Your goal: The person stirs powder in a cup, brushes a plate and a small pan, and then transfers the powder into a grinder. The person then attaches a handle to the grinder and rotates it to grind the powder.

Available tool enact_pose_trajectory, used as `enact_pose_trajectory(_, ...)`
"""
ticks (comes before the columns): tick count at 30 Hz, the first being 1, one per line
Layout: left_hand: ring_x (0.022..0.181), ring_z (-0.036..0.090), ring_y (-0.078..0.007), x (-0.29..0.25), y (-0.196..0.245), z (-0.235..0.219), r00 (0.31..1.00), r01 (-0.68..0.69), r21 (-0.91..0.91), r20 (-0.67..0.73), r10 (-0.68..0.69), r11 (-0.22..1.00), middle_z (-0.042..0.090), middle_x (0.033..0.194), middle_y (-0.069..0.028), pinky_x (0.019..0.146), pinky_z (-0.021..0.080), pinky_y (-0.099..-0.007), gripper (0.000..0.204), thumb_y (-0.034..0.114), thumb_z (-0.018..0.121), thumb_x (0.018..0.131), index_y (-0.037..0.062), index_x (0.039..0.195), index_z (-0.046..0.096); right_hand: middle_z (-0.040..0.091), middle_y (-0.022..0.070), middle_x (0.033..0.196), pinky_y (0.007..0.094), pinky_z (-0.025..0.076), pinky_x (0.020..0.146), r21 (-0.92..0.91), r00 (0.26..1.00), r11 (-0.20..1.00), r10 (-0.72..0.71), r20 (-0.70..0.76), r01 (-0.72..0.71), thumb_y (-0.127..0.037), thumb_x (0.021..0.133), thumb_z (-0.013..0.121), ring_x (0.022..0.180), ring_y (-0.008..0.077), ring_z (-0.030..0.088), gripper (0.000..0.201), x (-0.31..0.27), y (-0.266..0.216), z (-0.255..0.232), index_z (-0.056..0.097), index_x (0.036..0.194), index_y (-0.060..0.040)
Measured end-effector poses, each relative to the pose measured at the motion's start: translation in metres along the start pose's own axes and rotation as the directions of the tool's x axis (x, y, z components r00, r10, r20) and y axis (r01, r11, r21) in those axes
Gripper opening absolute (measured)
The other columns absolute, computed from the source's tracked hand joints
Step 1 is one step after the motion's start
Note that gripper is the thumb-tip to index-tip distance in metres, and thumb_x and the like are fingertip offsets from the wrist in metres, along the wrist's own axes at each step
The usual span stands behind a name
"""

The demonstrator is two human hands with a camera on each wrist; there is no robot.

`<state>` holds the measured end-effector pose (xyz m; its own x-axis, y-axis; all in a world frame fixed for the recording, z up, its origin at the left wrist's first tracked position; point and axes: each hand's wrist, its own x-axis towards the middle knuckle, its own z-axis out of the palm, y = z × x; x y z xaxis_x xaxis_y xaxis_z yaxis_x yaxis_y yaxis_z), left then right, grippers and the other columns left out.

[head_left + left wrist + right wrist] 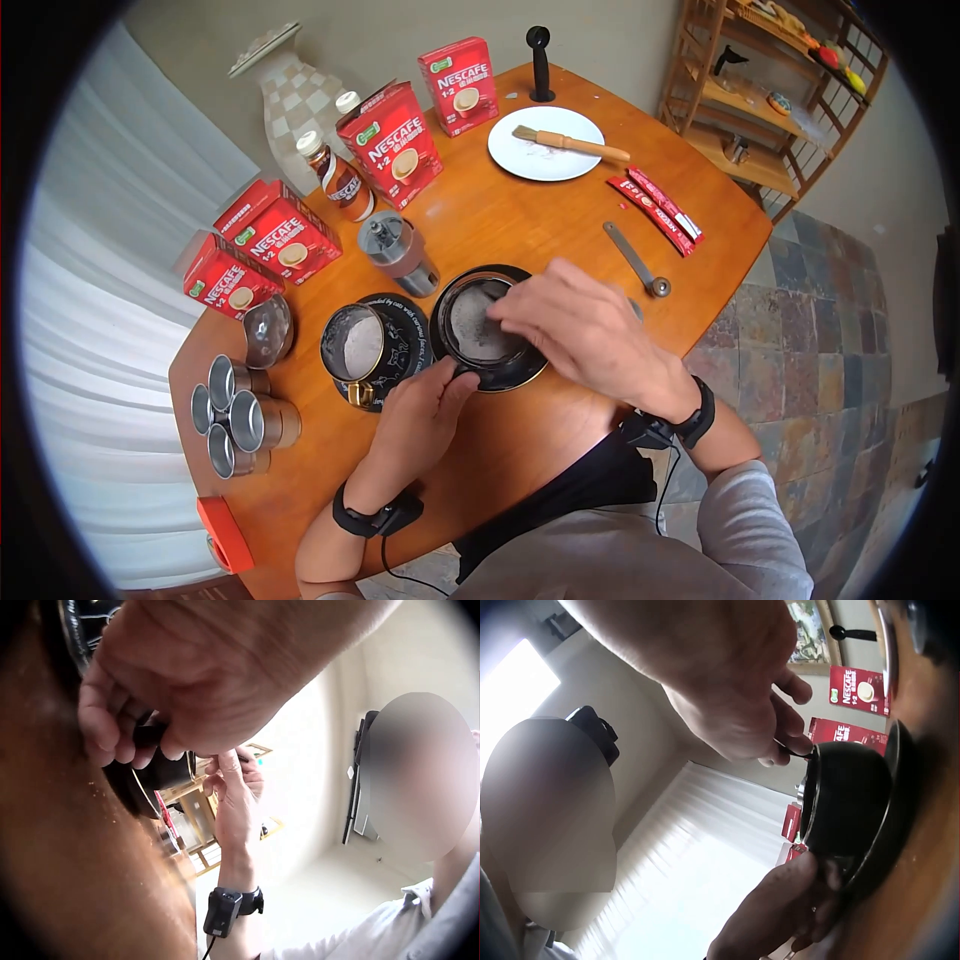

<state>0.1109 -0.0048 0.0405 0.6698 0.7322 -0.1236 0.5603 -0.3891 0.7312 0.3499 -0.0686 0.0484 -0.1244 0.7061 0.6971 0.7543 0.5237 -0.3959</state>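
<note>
Left hand (420, 410): fingers grip the handle (148, 736) of one black cup (847, 799). Right hand (590, 325): fingers pinch one thin dark utensil (801, 754) at the rim. Left of the left fingers: a second cup (335, 352). Farther out on the desk (580, 215): four red boxes (395, 150) ahead, four metal cups (275, 420) left, two sachets (652, 212) right.

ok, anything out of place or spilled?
Minor mess: dark specks on the plate beside the brush, and a tiny red scrap near the stick packets, possibly torn off one. The black cup sits upright on its saucer; no obvious spill.
</note>
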Motion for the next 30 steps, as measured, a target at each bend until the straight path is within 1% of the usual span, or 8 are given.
enact_pose_trajectory(4, 0.084, 0.063, -0.0501, 0.001, 0.002, -0.002, 0.999, 0.029, -0.036, 0.017, -0.028, 0.999, 0.067, 0.086, -0.0255, 0.067, 0.048, -0.0499, 0.02, 0.02, 0.063, 0.105, 0.0005, 0.102, 0.062, 0.062, 0.0045, 0.09, 0.0375, 0.052, 0.062, 0.14, 0.983, 0.985, -0.116, 0.141, 0.097, -0.002, 0.08, 0.078, 0.083, 0.025, 0.058, 0.024, -0.007, 0.001, -0.001, 0.071, 0.102, -0.0066)
enact_pose_trajectory(7, 0.085, 0.063, -0.0502, 0.001, 0.0, -0.002, 0.999, 0.036, -0.016, 0.024, -0.036, 0.999, 0.067, 0.087, -0.0255, 0.068, 0.049, -0.0503, 0.019, 0.02, 0.063, 0.105, 0.0011, 0.105, 0.063, 0.061, 0.0026, 0.09, 0.0366, 0.051, 0.061, 0.149, 0.986, 0.987, -0.075, 0.146, 0.053, -0.004, 0.079, 0.078, 0.083, 0.0241, 0.057, 0.024, -0.004, -0.001, -0.012, 0.071, 0.102, -0.0077)
enact_pose_trajectory(10, 0.087, 0.064, -0.0504, 0.001, 0.003, -0.003, 1.0, 0.012, 0.004, 0.02, -0.012, 1.0, 0.068, 0.089, -0.0255, 0.069, 0.05, -0.0502, 0.018, 0.02, 0.063, 0.105, 0.0018, 0.107, 0.064, 0.061, 0.0014, 0.089, 0.036, 0.051, 0.059, 0.016, 0.999, 0.999, -0.047, -0.024, 0.048, -0.005, 0.077, 0.077, 0.082, 0.0238, 0.057, 0.027, 0.004, 0.001, -0.004, 0.072, 0.104, -0.0082)
enact_pose_trajectory(16, 0.091, 0.065, -0.0498, 0.0, 0.003, -0.006, 0.997, 0.051, 0.062, 0.05, -0.054, 0.997, 0.069, 0.096, -0.0251, 0.073, 0.052, -0.0511, 0.018, 0.02, 0.063, 0.105, 0.0032, 0.111, 0.065, 0.064, -0.0001, 0.094, 0.0351, 0.052, 0.062, 0.091, 0.957, 0.982, -0.183, 0.226, 0.166, -0.006, 0.076, 0.073, 0.086, 0.023, 0.058, 0.032, -0.003, 0.002, -0.01, 0.073, 0.108, -0.0096)
enact_pose_trajectory(19, 0.091, 0.065, -0.0497, 0.0, 0.006, -0.006, 1.0, 0.004, 0.042, 0.021, -0.005, 0.999, 0.07, 0.095, -0.025, 0.073, 0.052, -0.0518, 0.018, 0.019, 0.063, 0.105, 0.0036, 0.113, 0.066, 0.063, -0.0005, 0.095, 0.0344, 0.052, 0.066, 0.051, 0.961, 0.994, -0.111, 0.254, 0.101, -0.008, 0.078, 0.072, 0.091, 0.0224, 0.057, 0.029, -0.003, 0.003, -0.023, 0.073, 0.107, -0.0107)
enact_pose_trajectory(22, 0.091, 0.065, -0.0498, 0.0, 0.007, -0.005, 1.0, -0.011, 0.044, 0.017, 0.011, 0.999, 0.07, 0.095, -0.0251, 0.072, 0.052, -0.0519, 0.018, 0.02, 0.063, 0.104, 0.0037, 0.113, 0.066, 0.073, 0.002, 0.106, 0.0352, 0.057, 0.067, -0.079, 0.986, 0.989, -0.115, 0.122, 0.126, -0.004, 0.076, 0.076, 0.089, 0.0246, 0.064, 0.034, 0.004, 0.002, -0.015, 0.078, 0.11, -0.0105)
enact_pose_trajectory(28, 0.09, 0.065, -0.0499, 0.0, 0.003, -0.006, 0.999, 0.034, 0.075, 0.033, -0.036, 0.997, 0.069, 0.093, -0.0249, 0.071, 0.051, -0.0528, 0.018, 0.021, 0.063, 0.104, 0.0028, 0.107, 0.064, 0.075, 0.002, 0.104, 0.0362, 0.057, 0.07, 0.065, 0.936, 0.99, -0.142, 0.322, 0.128, -0.004, 0.078, 0.076, 0.09, 0.0245, 0.065, 0.032, 0.001, 0.002, -0.021, 0.079, 0.11, -0.01)
enact_pose_trajectory(30, 0.09, 0.065, -0.05, 0.0, 0.004, -0.005, 1.0, 0.001, 0.062, 0.018, -0.002, 0.998, 0.069, 0.092, -0.0249, 0.071, 0.051, -0.0531, 0.019, 0.021, 0.063, 0.104, 0.0025, 0.105, 0.063, 0.07, 0.0005, 0.097, 0.0366, 0.055, 0.07, 0.104, 0.956, 0.99, -0.117, 0.27, 0.092, -0.007, 0.078, 0.074, 0.09, 0.0237, 0.061, 0.028, 0.001, 0.005, -0.023, 0.077, 0.106, -0.0097)
